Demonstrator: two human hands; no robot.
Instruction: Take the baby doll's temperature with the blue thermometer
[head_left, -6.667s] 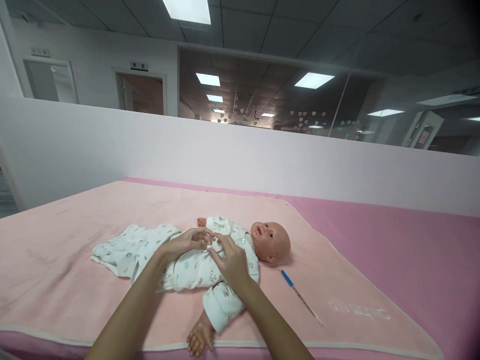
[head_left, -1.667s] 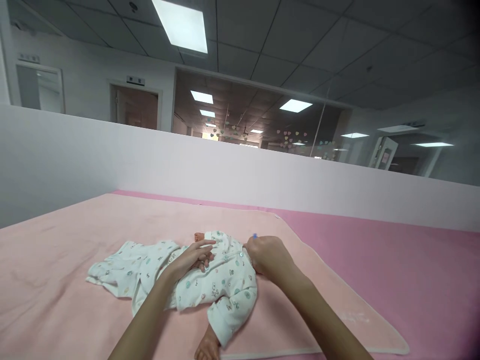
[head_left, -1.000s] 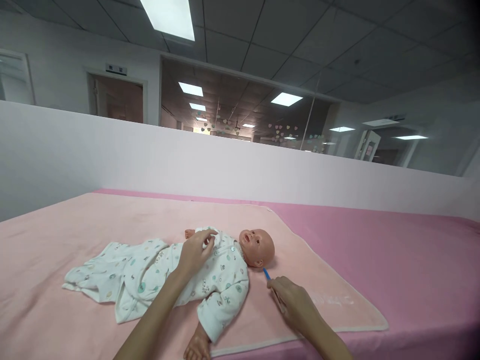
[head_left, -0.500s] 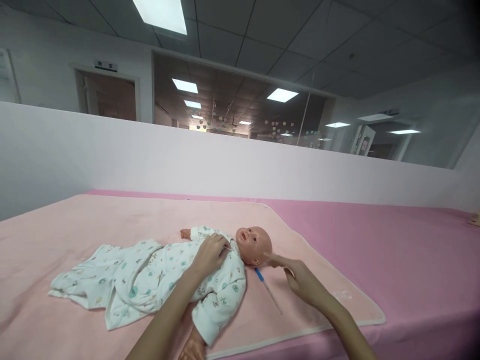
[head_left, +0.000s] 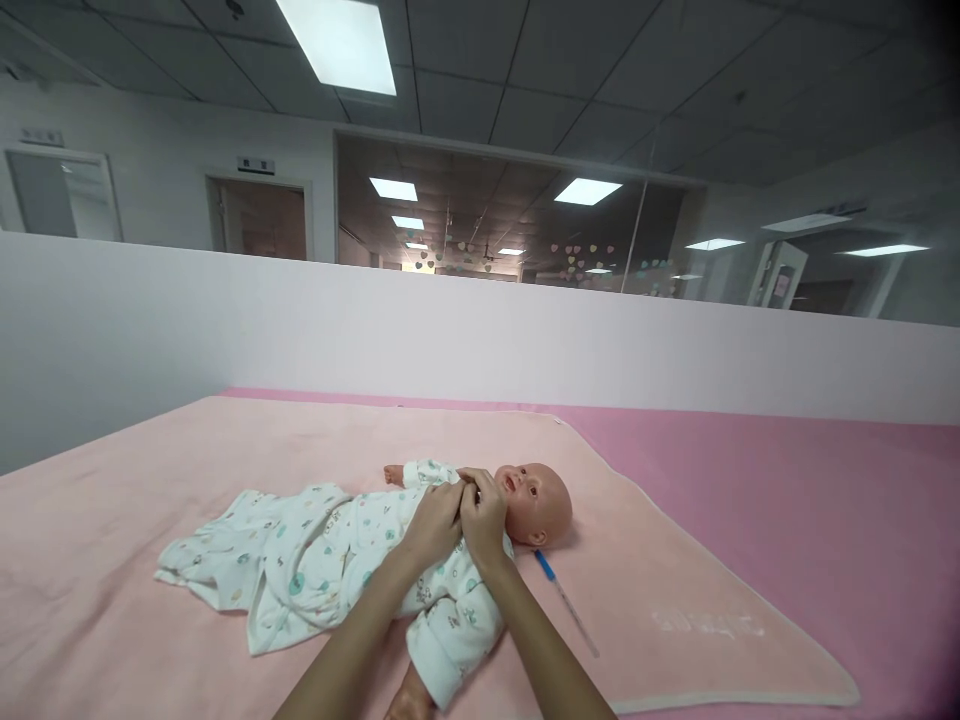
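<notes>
A baby doll (head_left: 536, 492) lies on its back on a pale pink blanket (head_left: 675, 570), head to the right, dressed in a white printed romper (head_left: 330, 545). My left hand (head_left: 433, 520) and my right hand (head_left: 484, 515) meet at the romper's collar just below the doll's chin, fingers curled and pinching the fabric there. A thin thermometer with a blue end (head_left: 566, 600) lies on the blanket to the right of the doll's near arm. The doll's near hand (head_left: 409, 700) pokes out at the bottom edge.
The blanket covers a darker pink bed surface (head_left: 825, 500). A low white partition wall (head_left: 480, 330) runs behind the bed. Beyond it are doors and a glass-walled room with ceiling lights.
My right hand set the thermometer down beside the doll and came back to the collar. My left hand stayed on the doll's chest. The view has shifted a little.
</notes>
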